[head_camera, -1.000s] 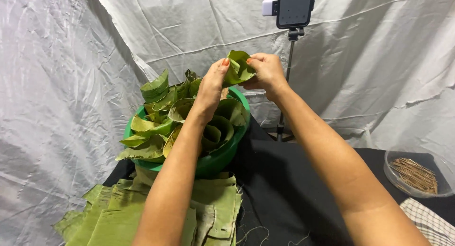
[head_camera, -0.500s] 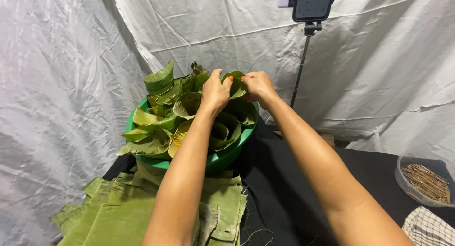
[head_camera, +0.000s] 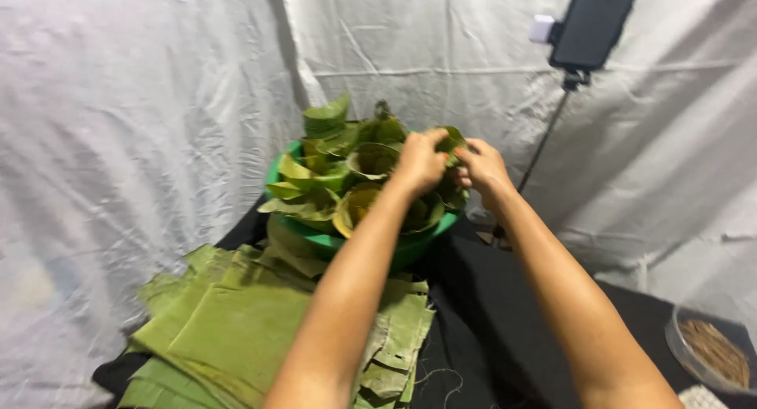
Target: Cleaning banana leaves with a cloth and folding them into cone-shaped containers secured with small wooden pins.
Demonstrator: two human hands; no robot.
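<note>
A: Left side of the black table (head_camera: pixel 505 314): a stack of flat cut banana leaf pieces (head_camera: pixel 236 330) is noted, well apart from both hands.

B: Centre: a green plastic basin (head_camera: pixel 410 247) is recorded behind the stack, heaped with folded leaf cups (head_camera: pixel 339 172).

A: Left hand (head_camera: pixel 418 160): held over the basin's right part, fingers curled narrow and pinched on a folded leaf cup (head_camera: pixel 451 138).

B: Right hand (head_camera: pixel 481 166): set just beside the left, fingertips closed on the same cup from the other side. The cup is held above the heap, near the basin's far right rim.

A: Far right: a clear bowl of thin brown sticks (head_camera: pixel 714 352) is seen at the table's edge. A phone on a stand (head_camera: pixel 591 26) is noted against the white cloth backdrop (head_camera: pixel 158 101).
</note>
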